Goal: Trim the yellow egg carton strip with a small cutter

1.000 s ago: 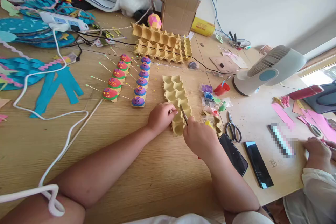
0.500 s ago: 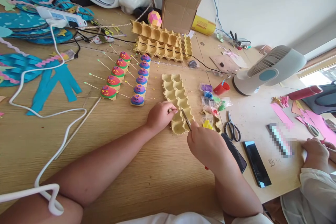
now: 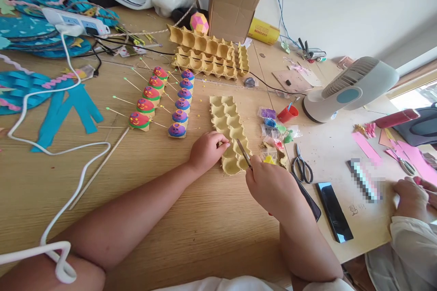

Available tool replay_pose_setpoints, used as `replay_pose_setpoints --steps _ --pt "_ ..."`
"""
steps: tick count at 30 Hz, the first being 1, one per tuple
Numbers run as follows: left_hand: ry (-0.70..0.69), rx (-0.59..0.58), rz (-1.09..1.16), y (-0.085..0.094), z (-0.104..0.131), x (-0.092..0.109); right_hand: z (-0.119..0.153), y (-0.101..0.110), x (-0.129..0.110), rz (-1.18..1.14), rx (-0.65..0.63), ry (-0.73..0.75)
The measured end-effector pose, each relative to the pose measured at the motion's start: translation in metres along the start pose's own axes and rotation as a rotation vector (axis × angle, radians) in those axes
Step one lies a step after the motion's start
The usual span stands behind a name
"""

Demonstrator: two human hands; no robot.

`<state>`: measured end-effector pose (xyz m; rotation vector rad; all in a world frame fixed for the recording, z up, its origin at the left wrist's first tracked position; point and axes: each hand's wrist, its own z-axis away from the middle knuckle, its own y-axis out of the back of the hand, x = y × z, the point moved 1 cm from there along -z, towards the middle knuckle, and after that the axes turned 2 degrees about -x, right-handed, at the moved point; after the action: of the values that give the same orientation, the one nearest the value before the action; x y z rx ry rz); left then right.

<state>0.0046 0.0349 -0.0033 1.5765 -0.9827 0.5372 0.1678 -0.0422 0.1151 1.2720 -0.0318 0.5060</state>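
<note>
A pale yellow egg carton [image 3: 229,116] lies open side up on the wooden table in front of me. At its left edge my left hand [image 3: 209,149] is closed, thumb and fingers pinching the rim. My right hand [image 3: 273,186] is closed around a pair of scissors [image 3: 243,153]. Their narrow metal blade points up and left over the carton's cups, and a bit of red handle shows beneath the hand. Whether the blade touches the cardboard I cannot tell. My fingers hide the rest of the handle.
Painted carton caterpillars, red-green [image 3: 145,105] and purple [image 3: 179,116], stand on the left with sticks poking out. More egg cartons [image 3: 206,61] lie behind. Clay bags [image 3: 269,122], black scissors [image 3: 300,163], phones [image 3: 333,211] and a fan [image 3: 351,91] are right. Another person's hands [image 3: 411,195] rest far right.
My right hand and the scissors have shifted slightly to the right. My left hand stays at the carton's edge, and the view has moved a little.
</note>
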Motion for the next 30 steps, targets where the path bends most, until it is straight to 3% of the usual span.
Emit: replay_pose_setpoints --steps 21,30 --pt "0.018 -0.009 -0.005 0.001 0.0 0.002 -0.005 -0.003 -0.02 -0.033 -0.013 -0.074" --pt "0.009 -0.001 0.0 0.001 0.0 0.002 -0.003 0.002 -0.007 -0.09 -0.035 -0.068"
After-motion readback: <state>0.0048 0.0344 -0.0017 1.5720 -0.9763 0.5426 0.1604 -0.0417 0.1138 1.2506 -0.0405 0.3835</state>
